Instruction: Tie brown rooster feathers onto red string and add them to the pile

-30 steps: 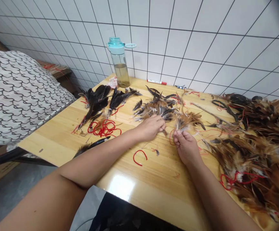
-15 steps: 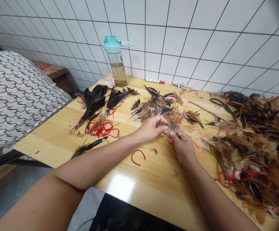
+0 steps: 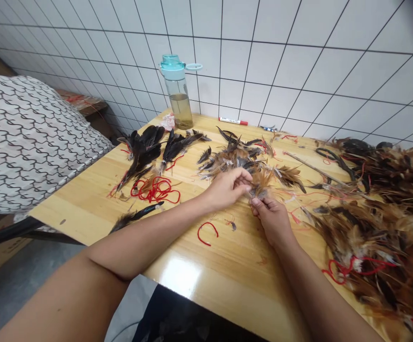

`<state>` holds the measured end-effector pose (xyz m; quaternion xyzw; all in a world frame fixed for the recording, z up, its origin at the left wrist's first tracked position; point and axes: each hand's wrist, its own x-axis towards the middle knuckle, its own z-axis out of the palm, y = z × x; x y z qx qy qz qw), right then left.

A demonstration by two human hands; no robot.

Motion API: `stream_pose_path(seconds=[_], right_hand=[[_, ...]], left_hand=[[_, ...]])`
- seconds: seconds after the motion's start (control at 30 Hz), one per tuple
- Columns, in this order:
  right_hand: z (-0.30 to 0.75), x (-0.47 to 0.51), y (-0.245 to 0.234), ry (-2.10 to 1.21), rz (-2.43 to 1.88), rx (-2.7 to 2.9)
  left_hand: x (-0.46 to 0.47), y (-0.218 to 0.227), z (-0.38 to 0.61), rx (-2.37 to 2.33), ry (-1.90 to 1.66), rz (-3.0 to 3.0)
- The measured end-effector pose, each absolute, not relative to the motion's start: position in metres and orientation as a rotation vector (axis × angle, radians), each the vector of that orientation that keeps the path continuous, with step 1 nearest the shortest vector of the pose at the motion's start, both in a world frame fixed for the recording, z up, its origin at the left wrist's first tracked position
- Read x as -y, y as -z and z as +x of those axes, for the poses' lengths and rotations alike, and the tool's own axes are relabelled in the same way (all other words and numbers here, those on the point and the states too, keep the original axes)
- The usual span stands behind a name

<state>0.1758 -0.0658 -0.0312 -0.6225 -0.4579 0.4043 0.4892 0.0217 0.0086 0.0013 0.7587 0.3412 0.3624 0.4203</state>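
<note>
Near the middle of the table, my right hand (image 3: pixel 273 219) pinches the base of a small bunch of brown and grey feathers (image 3: pixel 262 180) between thumb and fingers. My left hand (image 3: pixel 228 188) is at the left side of the same bunch. Its fingers are curled and the thumb touches the grey fluff at the bottom. The exact grip of the left fingertips is partly hidden. Just behind both hands lies a loose pile of brown and dark feathers (image 3: pixel 235 156). A short curved piece of red cord (image 3: pixel 207 232) lies in front of my left hand.
A heap of brown feathers (image 3: pixel 377 232) covers the right side. Black feather bunches (image 3: pixel 144 149) and tangled red cord (image 3: pixel 156 189) lie left. A water bottle (image 3: pixel 181 102), a red marker (image 3: pixel 233 121) and a thin stick (image 3: pixel 315 167) are farther back, before the tiled wall (image 3: pixel 274 57).
The view has shifted slightly, so everything appears a little farther right. The left fingers have loosened and drawn slightly away from the right hand, which keeps its pinch on the feathers.
</note>
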Motion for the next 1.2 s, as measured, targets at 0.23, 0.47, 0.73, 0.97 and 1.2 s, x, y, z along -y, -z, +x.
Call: stream_pose_path(seconds=[0.23, 0.47, 0.73, 0.97, 1.2], right_hand=[[0.176, 0.066, 0.028, -1.034, -1.505, 1.042], [0.176, 0.068, 0.026, -1.073, -1.433, 1.008], [0.177, 0.069, 0.028, -1.071, -1.445, 1.024], [0.175, 0.068, 0.025, -1.061, -1.464, 1.013], [0.174, 0.068, 0.026, -1.049, -1.434, 1.026]], left_hand=[[-0.068, -0.031, -0.055, -1.563, -0.658, 2.445], [-0.067, -0.023, -0.055, -1.542, -0.161, 2.478], [-0.069, -0.019, -0.053, -1.483, -0.312, 2.494], [-0.065, -0.03, -0.054, -1.173, -0.777, 1.846], [-0.047, -0.025, -0.027, -0.79, -0.765, 1.389]])
